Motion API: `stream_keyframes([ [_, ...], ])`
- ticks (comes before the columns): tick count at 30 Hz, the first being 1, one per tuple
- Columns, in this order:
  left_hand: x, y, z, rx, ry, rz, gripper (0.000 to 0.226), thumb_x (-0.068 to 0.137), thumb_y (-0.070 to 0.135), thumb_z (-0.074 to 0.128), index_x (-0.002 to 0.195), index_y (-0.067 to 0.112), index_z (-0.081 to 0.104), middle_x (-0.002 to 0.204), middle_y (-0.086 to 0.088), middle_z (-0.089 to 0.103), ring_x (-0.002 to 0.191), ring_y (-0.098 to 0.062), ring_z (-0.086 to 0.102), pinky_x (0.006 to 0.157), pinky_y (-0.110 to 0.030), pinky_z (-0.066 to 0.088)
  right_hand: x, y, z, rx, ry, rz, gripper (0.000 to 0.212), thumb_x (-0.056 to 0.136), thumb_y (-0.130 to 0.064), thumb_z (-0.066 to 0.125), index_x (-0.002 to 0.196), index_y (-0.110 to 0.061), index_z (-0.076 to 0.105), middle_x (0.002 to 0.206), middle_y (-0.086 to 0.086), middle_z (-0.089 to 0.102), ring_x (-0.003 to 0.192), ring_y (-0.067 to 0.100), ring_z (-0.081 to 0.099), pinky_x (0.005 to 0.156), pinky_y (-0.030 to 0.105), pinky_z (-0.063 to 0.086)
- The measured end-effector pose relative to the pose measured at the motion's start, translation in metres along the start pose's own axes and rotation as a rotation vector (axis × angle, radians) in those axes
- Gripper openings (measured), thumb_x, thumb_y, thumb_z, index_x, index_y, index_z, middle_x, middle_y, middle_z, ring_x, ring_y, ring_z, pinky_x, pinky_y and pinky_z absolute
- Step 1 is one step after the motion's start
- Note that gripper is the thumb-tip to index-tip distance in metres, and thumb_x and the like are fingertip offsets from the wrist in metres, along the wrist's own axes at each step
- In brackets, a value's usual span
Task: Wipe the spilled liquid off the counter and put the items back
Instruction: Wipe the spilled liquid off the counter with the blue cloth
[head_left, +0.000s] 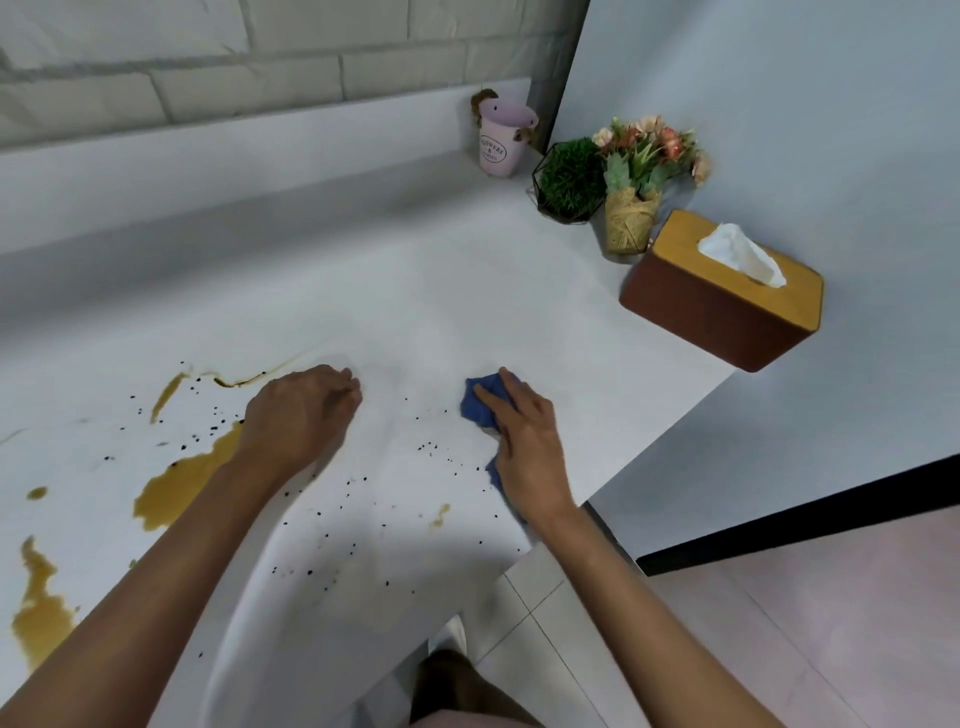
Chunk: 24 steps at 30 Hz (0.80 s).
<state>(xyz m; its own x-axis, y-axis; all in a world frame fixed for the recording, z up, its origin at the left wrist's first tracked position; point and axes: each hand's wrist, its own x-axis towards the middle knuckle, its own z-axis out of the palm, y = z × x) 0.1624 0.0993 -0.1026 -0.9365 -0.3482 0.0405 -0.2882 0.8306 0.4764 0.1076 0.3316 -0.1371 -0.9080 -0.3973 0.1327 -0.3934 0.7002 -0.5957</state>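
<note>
- Currently one blue cloth (480, 404) is lying bunched on the white counter (415, 291), near its right front edge. The right hand (527, 452) is pressing down on it with fingers stretched nearly flat rather than curled round it.
- The spilled liquid (179, 486) is sitting well to the left of the cloth and is not touching it.
- Six amber patches are showing: one large pool beside the left wrist, one large pool at the lower left edge, one streak and one thin dark-edged line farther back, one small dot at far left, and one small smear near the front, closest to the cloth.
- Dark specks (363, 478), too many to count, are lying scattered across the counter between and in front of the two hands.
- The left hand (301, 410) is resting knuckles-up on the counter just right of the largest pool. Its fingers are curling under, so I cannot tell whether it is holding anything.
- Four items are standing together at the far right of the counter, well apart from the spill.
- These are one pink tin bucket (501, 140) in the corner, one green plant in a black wire frame (569, 179), one paper-wrapped flower bunch (636, 208) just beside it, and one wooden tissue box (722, 306) with a white tissue sticking up.
</note>
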Motion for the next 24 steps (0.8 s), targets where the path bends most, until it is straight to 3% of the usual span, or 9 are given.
stream_keyframes([
  [4, 0.006, -0.008, -0.002, 0.002, -0.073, 0.0, 0.026, 0.092, 0.036, 0.053, 0.108, 0.023, 0.069, 0.118, 0.006, 0.067, 0.111, -0.025, 0.06, 0.089, -0.035, 0.047, -0.001, -0.04, 0.029, -0.002, -0.092, -0.042, 0.094, 0.051, 0.009, 0.066, 0.139, -0.017, 0.044, 0.155, 0.004, 0.026, 0.135, 0.028, 0.027, 0.107, 0.032, 0.032],
  [9, 0.005, -0.018, -0.003, -0.048, -0.102, 0.068, 0.026, 0.092, 0.023, 0.056, 0.116, 0.025, 0.066, 0.129, 0.01, 0.06, 0.12, -0.018, 0.055, 0.09, -0.033, 0.044, 0.002, -0.055, 0.045, 0.027, -0.158, -0.147, 0.081, 0.066, 0.01, 0.063, 0.14, -0.016, 0.042, 0.156, 0.008, 0.023, 0.139, 0.031, 0.023, 0.109, 0.029, 0.029],
  [15, 0.007, -0.028, 0.0, -0.144, -0.128, 0.077, 0.031, 0.091, 0.014, 0.057, 0.118, 0.027, 0.065, 0.131, 0.012, 0.058, 0.125, -0.011, 0.052, 0.099, -0.035, 0.043, 0.027, 0.008, -0.006, -0.032, 0.011, -0.035, 0.082, 0.055, 0.016, 0.044, 0.133, -0.007, 0.051, 0.148, 0.022, 0.034, 0.133, 0.039, 0.035, 0.113, 0.035, 0.025],
  [19, 0.007, -0.029, 0.0, -0.187, -0.138, 0.058, 0.033, 0.091, 0.011, 0.058, 0.119, 0.027, 0.064, 0.134, 0.011, 0.056, 0.129, -0.01, 0.047, 0.105, -0.039, 0.04, 0.058, 0.044, -0.037, -0.161, 0.08, 0.057, 0.068, 0.073, 0.022, 0.044, 0.137, -0.003, 0.044, 0.146, 0.019, 0.038, 0.126, 0.038, 0.044, 0.107, 0.037, 0.035],
  [22, 0.009, -0.028, 0.0, -0.158, -0.141, 0.049, 0.033, 0.091, 0.012, 0.057, 0.118, 0.028, 0.065, 0.133, 0.013, 0.057, 0.128, -0.01, 0.049, 0.102, -0.037, 0.042, 0.046, 0.014, -0.014, -0.144, 0.097, 0.108, 0.085, 0.063, 0.02, 0.055, 0.141, -0.011, 0.041, 0.152, 0.014, 0.03, 0.13, 0.033, 0.037, 0.105, 0.027, 0.028],
  [24, 0.01, -0.028, 0.0, -0.144, -0.137, 0.048, 0.032, 0.09, 0.012, 0.059, 0.116, 0.028, 0.066, 0.131, 0.014, 0.058, 0.124, -0.011, 0.052, 0.098, -0.036, 0.044, 0.027, -0.018, 0.015, -0.084, 0.014, 0.025, 0.097, 0.051, 0.015, 0.064, 0.14, -0.018, 0.042, 0.154, 0.009, 0.028, 0.133, 0.029, 0.034, 0.105, 0.025, 0.03],
])
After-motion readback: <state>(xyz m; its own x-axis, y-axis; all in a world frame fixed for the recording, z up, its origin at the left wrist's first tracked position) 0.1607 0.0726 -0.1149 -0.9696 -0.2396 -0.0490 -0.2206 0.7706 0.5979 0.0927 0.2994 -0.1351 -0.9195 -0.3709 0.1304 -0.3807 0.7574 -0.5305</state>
